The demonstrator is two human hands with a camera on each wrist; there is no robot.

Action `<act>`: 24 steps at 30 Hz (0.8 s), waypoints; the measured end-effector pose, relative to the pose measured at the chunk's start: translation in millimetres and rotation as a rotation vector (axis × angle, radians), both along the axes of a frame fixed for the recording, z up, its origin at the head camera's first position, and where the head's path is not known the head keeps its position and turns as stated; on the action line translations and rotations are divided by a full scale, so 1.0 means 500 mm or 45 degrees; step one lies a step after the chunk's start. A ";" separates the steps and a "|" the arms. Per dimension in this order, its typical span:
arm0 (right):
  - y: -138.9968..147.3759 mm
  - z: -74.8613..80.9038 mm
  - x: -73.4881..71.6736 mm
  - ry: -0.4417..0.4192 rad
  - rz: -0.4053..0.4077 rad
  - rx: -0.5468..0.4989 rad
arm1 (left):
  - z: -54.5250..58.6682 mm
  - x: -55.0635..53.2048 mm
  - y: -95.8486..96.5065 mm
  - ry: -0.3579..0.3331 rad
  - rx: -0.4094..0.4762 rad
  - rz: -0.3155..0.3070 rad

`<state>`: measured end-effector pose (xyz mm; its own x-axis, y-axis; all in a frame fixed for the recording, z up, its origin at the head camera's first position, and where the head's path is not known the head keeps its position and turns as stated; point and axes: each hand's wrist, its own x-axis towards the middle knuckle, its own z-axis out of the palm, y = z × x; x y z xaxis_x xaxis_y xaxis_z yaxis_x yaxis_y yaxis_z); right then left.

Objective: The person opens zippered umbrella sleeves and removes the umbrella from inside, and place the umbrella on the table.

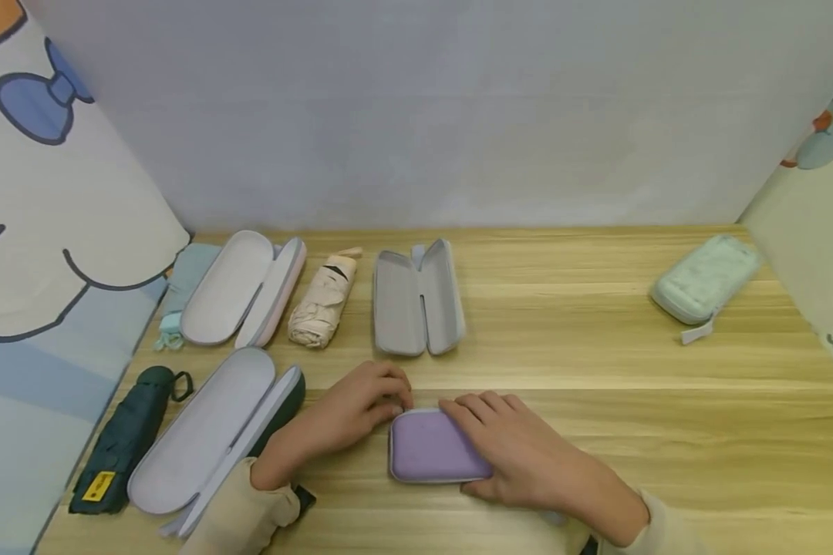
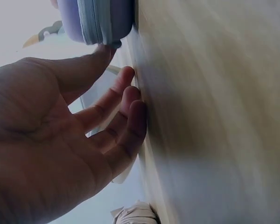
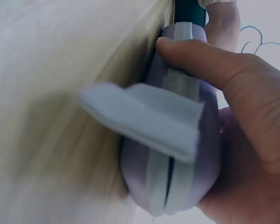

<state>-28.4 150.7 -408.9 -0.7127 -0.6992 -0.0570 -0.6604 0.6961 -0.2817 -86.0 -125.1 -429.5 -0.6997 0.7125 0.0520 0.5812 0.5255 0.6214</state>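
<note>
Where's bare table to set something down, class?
Bare wood-grain tabletop lies between the open grey rectangular case and closed pale-green zipped case, and right of the right hand. Crowded: the left, from folded dark-green umbrella to rolled beige fabric bundle.

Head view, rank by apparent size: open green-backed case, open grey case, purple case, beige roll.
1. open green-backed case
2. open grey case / purple case: unsure, purple case nearer the camera, partly covered
3. beige roll
</note>
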 end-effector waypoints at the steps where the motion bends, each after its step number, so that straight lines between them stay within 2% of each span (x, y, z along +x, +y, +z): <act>1: 0.001 -0.003 0.000 0.003 -0.006 -0.011 | 0.006 0.001 0.002 -0.032 -0.023 0.021; 4: 0.005 -0.009 -0.002 0.025 -0.013 -0.040 | 0.004 0.001 0.000 -0.045 -0.035 0.027; 9: 0.014 -0.015 -0.007 0.056 -0.019 -0.078 | 0.000 0.009 -0.002 0.010 -0.028 0.054; 13: 0.026 -0.014 -0.012 0.060 -0.015 -0.101 | 0.006 0.018 0.006 0.020 -0.113 0.089; 19: 0.042 -0.015 -0.020 0.042 0.004 -0.142 | 0.010 0.024 0.016 0.134 -0.214 0.105; 24: 0.051 -0.017 -0.028 0.035 0.012 -0.165 | 0.013 0.023 0.020 0.304 -0.233 0.033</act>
